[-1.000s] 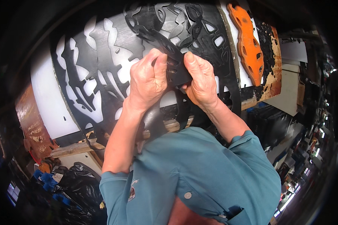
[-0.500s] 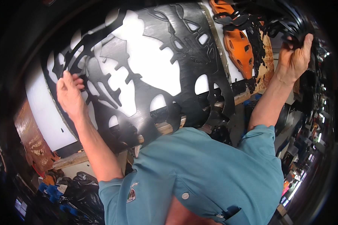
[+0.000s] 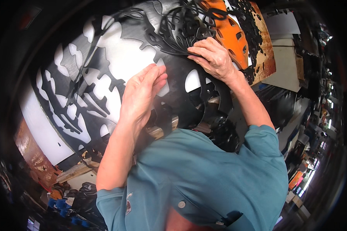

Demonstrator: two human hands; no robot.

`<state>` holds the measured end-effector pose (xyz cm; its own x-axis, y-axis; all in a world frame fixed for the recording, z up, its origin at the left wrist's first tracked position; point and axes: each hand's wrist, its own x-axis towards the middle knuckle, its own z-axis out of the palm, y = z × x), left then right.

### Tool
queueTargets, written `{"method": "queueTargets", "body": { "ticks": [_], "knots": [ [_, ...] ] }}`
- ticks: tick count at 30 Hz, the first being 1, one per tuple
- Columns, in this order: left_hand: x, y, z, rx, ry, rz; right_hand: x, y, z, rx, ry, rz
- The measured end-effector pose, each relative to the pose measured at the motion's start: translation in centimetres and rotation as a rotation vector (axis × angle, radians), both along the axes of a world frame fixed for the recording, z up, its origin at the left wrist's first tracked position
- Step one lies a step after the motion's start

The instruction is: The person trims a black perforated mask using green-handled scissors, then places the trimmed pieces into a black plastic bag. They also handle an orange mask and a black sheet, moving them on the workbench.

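My right hand is closed on the edge of a tangled bundle of thin black cut-out strips, which lies over the upper part of a large black sheet. That sheet has many shaped openings with a white surface showing through them. Over its middle is my left hand, fingers drawn together with the thumb; whether anything is between them is hidden. Beside the right hand lies an orange piece with slots.
Black scraps lie on a rusty brown board at the right. A white panel and a wooden beam are at the left. Black plastic bags sit lower left. Cluttered shelving runs down the right.
My right hand has brought the black strips from the far right in over the sheet. My left hand has left the sheet's left side and moved right, to the middle.
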<state>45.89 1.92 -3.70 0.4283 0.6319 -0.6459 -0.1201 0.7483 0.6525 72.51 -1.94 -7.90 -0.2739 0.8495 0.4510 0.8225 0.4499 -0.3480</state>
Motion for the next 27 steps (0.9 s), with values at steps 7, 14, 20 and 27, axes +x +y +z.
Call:
{"method": "queueTargets", "body": {
  "ticks": [7,14,20,27],
  "knots": [
    [1.5,1.2,-1.7,0.110,-0.001,-0.123,0.9,-0.2,0.6,0.001,0.015,0.017],
    [3.0,1.8,-3.6,-0.004,-0.149,-0.061,1.5,-1.4,0.4,-0.040,-0.023,0.002],
    [4.1,2.1,-4.1,-0.011,-0.403,-0.030,1.8,-1.2,0.5,-0.088,0.004,0.029],
    [4.3,2.0,-4.9,-0.065,-0.554,0.005,1.3,-1.3,0.6,-0.171,0.144,-0.047]
  ]
}}
